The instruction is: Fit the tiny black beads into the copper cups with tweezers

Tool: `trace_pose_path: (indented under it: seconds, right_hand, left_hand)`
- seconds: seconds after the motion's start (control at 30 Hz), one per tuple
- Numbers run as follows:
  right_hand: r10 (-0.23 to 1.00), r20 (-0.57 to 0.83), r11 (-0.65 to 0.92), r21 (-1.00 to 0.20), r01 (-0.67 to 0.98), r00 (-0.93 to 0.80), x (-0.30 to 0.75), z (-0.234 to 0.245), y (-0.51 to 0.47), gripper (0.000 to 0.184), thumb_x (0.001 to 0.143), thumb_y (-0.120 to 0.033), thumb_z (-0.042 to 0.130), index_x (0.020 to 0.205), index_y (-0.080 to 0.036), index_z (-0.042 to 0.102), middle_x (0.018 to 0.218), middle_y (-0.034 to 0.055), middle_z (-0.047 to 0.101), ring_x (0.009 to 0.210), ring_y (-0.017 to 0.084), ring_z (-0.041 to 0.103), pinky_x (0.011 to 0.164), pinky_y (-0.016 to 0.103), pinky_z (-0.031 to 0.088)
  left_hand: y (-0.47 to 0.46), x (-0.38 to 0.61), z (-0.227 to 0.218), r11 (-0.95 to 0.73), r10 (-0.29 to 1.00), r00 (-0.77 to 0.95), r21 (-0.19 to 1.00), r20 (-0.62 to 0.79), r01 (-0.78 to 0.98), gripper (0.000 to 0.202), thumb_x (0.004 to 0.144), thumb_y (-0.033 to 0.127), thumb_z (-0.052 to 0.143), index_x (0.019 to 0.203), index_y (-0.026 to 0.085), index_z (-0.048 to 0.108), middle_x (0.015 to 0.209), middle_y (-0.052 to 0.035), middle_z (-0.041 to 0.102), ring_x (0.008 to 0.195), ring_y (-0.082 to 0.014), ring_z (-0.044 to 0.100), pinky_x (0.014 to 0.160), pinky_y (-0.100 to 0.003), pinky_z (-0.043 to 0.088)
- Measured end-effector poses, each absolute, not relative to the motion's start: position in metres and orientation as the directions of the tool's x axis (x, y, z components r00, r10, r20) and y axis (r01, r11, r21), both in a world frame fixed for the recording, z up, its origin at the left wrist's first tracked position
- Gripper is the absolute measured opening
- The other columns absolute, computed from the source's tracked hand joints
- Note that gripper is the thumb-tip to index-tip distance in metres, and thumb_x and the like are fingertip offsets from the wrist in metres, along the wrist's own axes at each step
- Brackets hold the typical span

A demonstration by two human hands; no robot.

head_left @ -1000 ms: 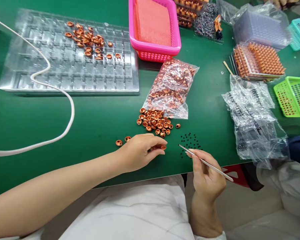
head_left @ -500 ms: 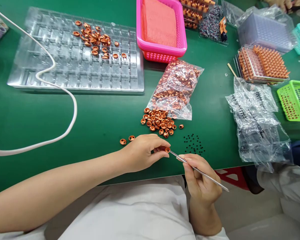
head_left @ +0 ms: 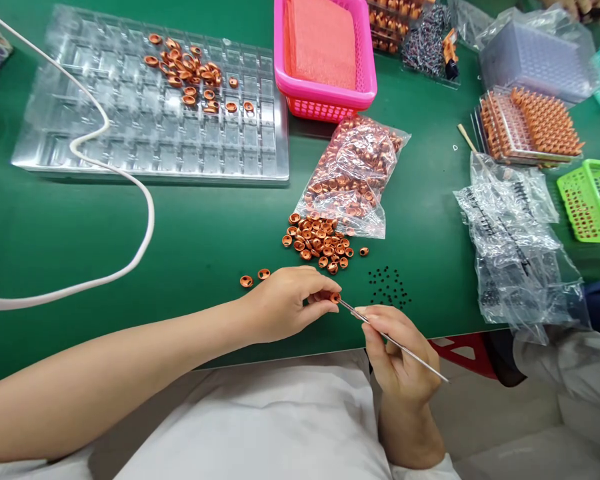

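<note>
Between thumb and index finger, my left hand pinches a small copper-coloured cup just above the table's near edge. My right hand is closed around metal tweezers, held like a pen, and their tips reach the cup's opening. Whether the tips hold anything is too small to tell. Tiny black pieces lie scattered just beyond my right hand. A heap of copper cups is beyond my left hand, with two loose cups by my left wrist.
An open plastic bag of copper cups lies behind the heap. Clear compartment trays with loose cups stand back left, a white cable across them. A pink basket stands behind the bag. Plastic bags and a green basket sit right.
The tweezers have turned slightly in my right hand, their rear end shifting left. My left hand keeps its pinch on the cup. The view has shifted a little.
</note>
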State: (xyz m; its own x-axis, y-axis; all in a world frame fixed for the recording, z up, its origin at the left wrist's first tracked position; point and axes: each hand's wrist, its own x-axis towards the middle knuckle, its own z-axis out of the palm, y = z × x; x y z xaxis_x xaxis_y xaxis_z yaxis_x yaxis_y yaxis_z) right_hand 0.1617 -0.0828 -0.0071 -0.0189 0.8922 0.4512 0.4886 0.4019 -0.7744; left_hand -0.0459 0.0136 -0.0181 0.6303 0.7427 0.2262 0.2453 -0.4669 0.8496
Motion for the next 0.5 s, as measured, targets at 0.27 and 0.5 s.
trace_pose_path:
  seconds: [0.27,0.5]
  right_hand:
    - [0.897,0.437,0.409,-0.774,0.482,-0.060,0.1639,-0.0059,-0.0818,0.046,0.086,0.003,0.066,0.124,-0.022,0.066,0.108,0.0079,0.077,0.097,0.022,0.077,0.080,0.038,0.068]
    - [0.897,0.440,0.405,-0.770,0.492,-0.050,0.1627,-0.0062,-0.0819,0.044,0.087,0.001,0.066,0.123,-0.024,0.066,0.108,0.0063,0.077,0.095,0.022,0.077,0.078,0.039,0.068]
  left_hand:
    - [0.0134,-0.0465,-0.0170,-0.457,0.748,0.629,0.852,0.212,0.256,0.015,0.087,0.013,0.078,0.101,0.011,0.075,0.079,-0.0027,0.077,0.070,-0.0143,0.071,0.067,-0.022,0.055]
    - [0.0130,-0.0468,-0.0190,-0.417,0.757,0.630,0.870,0.173,0.262,0.010,0.093,0.020,0.073,0.102,0.015,0.075,0.082,-0.0023,0.079,0.072,-0.0142,0.072,0.069,-0.022,0.056]
